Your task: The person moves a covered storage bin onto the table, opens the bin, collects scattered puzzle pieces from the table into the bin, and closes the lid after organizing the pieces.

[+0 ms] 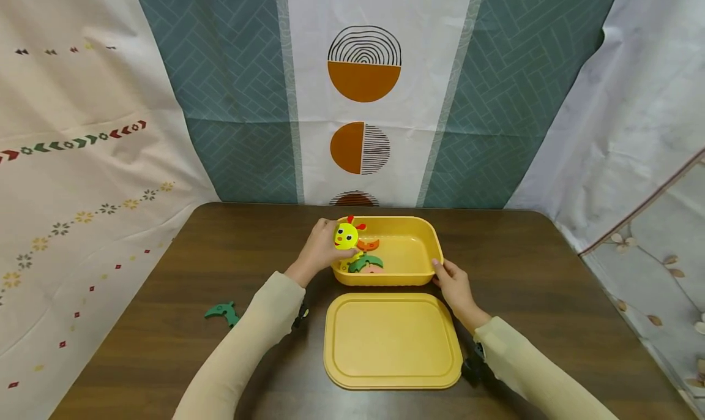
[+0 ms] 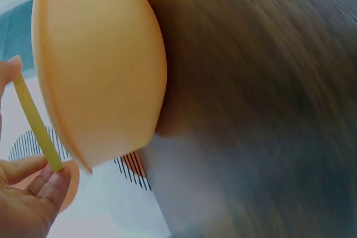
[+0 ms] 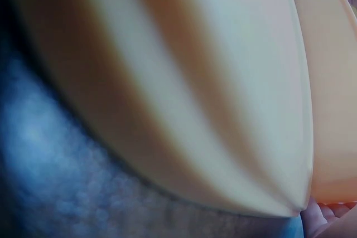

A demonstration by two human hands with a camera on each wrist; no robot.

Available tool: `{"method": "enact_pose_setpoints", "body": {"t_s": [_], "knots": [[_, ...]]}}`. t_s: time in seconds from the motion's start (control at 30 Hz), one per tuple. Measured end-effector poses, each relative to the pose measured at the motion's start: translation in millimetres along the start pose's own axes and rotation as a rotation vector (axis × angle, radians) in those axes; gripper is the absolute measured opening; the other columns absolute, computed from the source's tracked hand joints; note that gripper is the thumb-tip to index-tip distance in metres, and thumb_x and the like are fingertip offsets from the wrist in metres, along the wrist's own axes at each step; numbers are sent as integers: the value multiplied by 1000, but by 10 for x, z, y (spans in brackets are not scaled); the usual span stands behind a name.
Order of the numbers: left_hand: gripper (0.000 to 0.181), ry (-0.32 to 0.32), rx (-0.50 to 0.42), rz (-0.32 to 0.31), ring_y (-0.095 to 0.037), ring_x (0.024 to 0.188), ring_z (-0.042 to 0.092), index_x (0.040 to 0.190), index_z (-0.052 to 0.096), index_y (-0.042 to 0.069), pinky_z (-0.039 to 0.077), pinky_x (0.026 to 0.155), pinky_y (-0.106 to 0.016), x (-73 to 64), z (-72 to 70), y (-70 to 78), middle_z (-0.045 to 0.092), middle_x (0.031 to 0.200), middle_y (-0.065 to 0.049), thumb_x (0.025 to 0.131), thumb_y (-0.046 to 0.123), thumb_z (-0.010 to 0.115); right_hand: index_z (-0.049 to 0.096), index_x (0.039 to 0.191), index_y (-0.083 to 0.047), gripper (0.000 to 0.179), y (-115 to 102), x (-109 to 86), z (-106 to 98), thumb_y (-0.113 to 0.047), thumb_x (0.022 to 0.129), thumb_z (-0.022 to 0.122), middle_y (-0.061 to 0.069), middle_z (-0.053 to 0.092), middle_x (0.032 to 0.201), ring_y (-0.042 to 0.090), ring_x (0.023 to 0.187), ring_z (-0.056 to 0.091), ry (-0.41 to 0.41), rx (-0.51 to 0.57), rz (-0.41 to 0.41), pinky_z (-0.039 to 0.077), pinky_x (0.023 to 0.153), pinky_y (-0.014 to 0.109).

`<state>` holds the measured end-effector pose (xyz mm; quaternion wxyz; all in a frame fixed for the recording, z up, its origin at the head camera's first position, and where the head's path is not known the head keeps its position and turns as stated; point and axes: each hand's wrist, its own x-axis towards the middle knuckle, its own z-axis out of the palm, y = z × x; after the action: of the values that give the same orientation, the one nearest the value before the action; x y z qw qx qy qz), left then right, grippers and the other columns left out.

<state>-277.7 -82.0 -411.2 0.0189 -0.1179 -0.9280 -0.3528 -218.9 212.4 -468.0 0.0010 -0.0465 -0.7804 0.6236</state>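
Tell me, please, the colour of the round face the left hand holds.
The round face is yellow, clearest in the head view.

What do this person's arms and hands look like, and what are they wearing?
Pale cream long sleeves cover both arms. The left hand and right hand are bare, without gloves. A small black device shows at each wrist.

Left hand (image 1: 319, 247), toy face (image 1: 346, 234) (gripped), yellow box (image 1: 404, 255)

The thin yellow face (image 1: 346, 237) (with red antennae) is pinched in the left hand (image 1: 319, 250), over the left end of the open yellow box (image 1: 404, 279). Coloured pieces (image 1: 376, 261) lie inside; the right hand (image 1: 454, 289) grips its right front rim.
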Motion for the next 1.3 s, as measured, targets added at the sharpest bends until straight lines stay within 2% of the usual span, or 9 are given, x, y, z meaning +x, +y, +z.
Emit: {"method": "enact_pose_setpoints", "body": {"t_s": [0.13,0.3,0.43,0.67,0.87,1.1,1.3], "knots": [[84,-27,7,8,-27,104,47,139,45,2,48,94,-38,40,90,61,46,120,-15,72,37,81,37,143,4,57,6,6,-2,-34,101,43,24,41,143,35,130,44,3,9,2,42,101,41],[78,-38,42,54,-29,107,47,132,48,-4,46,97,-40,89,196,128,46,125,-18,74,37,80,37,143,4,58,-8,-2,-9,-35,101,44,24,41,143,35,130,44,8,15,-4,42,101,42],[75,-51,58,73,-28,108,49,128,50,-2,47,97,-39,104,277,163,46,128,-19,73,39,80,37,143,4,58,-14,-6,-4,-36,101,44,25,41,143,36,129,44,4,13,-3,42,102,43],[77,-71,111,122,-27,104,47,129,49,-3,46,93,-39,137,397,268,49,120,-17,73,41,80,38,143,3,56,-3,5,2,-34,101,43,24,43,142,34,129,46,11,4,0,42,102,41],[81,-98,140,130,-25,103,46,131,49,-3,44,95,-37,185,493,367,49,118,-16,73,45,79,39,142,3,55,7,2,5,-34,101,44,25,45,140,35,127,47,24,10,-5,43,101,42],[79,-135,144,121,-24,101,45,130,50,-3,45,92,-35,203,593,442,47,117,-14,74,44,78,39,142,3,57,32,18,28,-35,100,45,24,44,141,35,128,47,16,17,-10,43,101,42],[79,-159,187,155,-25,108,46,131,50,-4,45,96,-36,224,689,517,48,121,-15,75,44,78,41,140,6,52,23,2,19,-29,101,45,27,47,137,37,125,49,54,22,-30,45,99,42]]}}
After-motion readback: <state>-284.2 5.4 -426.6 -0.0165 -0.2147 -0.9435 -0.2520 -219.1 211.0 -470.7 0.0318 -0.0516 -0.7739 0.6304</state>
